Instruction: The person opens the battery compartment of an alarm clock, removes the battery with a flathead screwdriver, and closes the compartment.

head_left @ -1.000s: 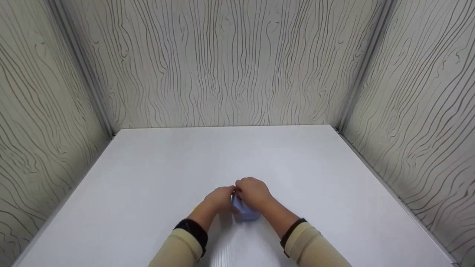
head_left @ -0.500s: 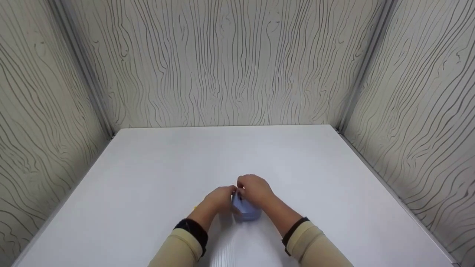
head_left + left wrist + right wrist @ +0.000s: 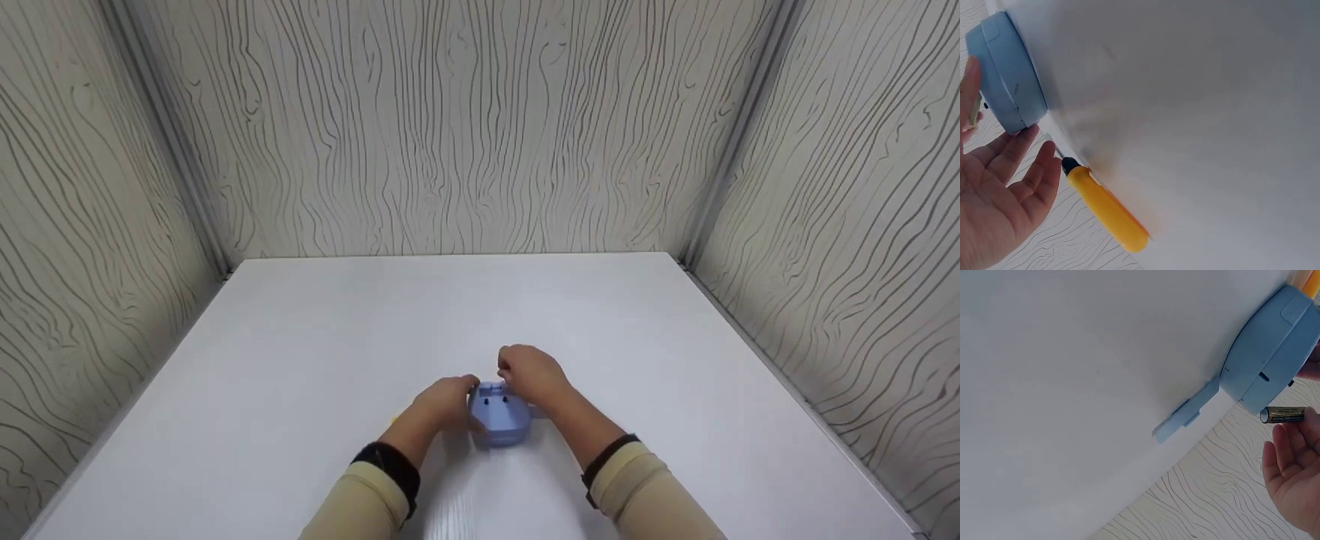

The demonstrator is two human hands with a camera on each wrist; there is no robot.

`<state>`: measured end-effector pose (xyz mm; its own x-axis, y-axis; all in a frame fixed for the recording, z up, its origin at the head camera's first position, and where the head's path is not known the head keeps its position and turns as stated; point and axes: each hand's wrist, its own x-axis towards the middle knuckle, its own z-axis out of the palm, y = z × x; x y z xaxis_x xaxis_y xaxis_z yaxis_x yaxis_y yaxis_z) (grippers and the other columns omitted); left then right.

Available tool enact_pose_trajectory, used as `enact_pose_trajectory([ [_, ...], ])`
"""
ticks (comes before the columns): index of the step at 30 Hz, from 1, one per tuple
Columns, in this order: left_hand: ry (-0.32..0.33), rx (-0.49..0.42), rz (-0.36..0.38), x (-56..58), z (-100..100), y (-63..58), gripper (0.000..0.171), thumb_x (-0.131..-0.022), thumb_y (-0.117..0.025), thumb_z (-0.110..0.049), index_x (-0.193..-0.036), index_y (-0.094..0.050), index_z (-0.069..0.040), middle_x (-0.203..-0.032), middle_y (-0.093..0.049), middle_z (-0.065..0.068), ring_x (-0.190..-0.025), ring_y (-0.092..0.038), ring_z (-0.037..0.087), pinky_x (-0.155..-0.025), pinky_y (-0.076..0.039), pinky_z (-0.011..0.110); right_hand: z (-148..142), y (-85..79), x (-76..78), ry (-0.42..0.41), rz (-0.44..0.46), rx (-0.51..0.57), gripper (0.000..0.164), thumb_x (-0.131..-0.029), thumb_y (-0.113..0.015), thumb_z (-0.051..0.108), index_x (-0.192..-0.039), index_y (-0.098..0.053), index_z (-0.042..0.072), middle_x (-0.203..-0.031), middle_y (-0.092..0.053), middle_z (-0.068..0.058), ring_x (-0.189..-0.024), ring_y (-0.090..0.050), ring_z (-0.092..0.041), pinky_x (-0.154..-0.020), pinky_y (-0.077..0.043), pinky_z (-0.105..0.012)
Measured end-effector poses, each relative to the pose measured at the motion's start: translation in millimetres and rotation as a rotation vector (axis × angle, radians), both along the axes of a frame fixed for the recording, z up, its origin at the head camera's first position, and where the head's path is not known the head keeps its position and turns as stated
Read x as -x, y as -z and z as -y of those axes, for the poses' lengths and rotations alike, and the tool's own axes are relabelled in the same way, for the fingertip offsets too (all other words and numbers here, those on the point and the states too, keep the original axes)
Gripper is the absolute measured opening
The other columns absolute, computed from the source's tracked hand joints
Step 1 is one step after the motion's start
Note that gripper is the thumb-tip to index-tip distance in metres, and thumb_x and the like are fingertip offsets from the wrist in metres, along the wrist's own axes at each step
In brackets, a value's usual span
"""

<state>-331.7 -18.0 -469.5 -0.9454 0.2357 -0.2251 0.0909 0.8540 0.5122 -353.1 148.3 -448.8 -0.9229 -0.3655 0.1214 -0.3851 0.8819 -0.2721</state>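
A rounded blue plastic device (image 3: 501, 424) with two small black knobs and a recess at its far edge stands on the white table. My left hand (image 3: 448, 399) holds its left side, thumb on one side and fingers against the other. Up and to the right of it, my right hand (image 3: 532, 373) pinches a small cylindrical battery (image 3: 1286, 415) by one end, its other end close to the device in the right wrist view. A flat blue battery cover (image 3: 1188, 412) lies on the table beside the device, mostly behind my right wrist in the head view.
A screwdriver (image 3: 1107, 212) with a yellow handle and black collar lies on the table to the left, mostly hidden by my left arm in the head view. Wood-patterned panels (image 3: 450, 127) enclose the white table (image 3: 337, 322) at the back and both sides.
My right hand has moved away from the device, up and to the right, with the battery, uncovering the knobs and recess. My left hand keeps its hold in nearly the same place.
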Motion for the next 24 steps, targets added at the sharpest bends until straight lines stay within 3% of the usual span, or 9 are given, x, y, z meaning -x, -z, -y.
enact_pose_trajectory([
  [12,-0.015,0.009,0.002,-0.2,-1,-0.8,0.082,-0.07,-0.089,-0.029,-0.141,-0.052,-0.01,-0.138,-0.06,0.01,-0.135,-0.051,0.031,-0.115,-0.04,0.048,-27,5.7,8.1,0.095,0.076,-0.081,0.007,-0.094,-0.064,0.014,-0.09,-0.064,0.009,-0.086,-0.066,-0.006,-0.081,-0.061,-0.021,-0.077,-0.054,-0.041],
  [17,-0.016,0.008,-0.008,-1.7,-1,-1.8,0.082,-0.07,-0.089,-0.028,-0.14,-0.052,-0.009,-0.139,-0.06,0.01,-0.135,-0.051,0.032,-0.115,-0.04,0.048,-36,10.2,13.0,0.125,0.131,-0.152,0.006,-0.095,-0.063,0.014,-0.094,-0.064,0.008,-0.087,-0.066,-0.007,-0.084,-0.062,-0.023,-0.082,-0.055,-0.042],
  [24,-0.028,0.007,0.0,-2.5,-2,-1.3,0.082,-0.07,-0.089,-0.027,-0.14,-0.052,-0.01,-0.139,-0.059,0.01,-0.136,-0.05,0.032,-0.115,-0.039,0.049,-46,18.9,16.0,0.136,0.139,-0.245,0.007,-0.094,-0.063,0.012,-0.096,-0.065,0.005,-0.091,-0.068,-0.011,-0.09,-0.066,-0.029,-0.085,-0.056,-0.043],
])
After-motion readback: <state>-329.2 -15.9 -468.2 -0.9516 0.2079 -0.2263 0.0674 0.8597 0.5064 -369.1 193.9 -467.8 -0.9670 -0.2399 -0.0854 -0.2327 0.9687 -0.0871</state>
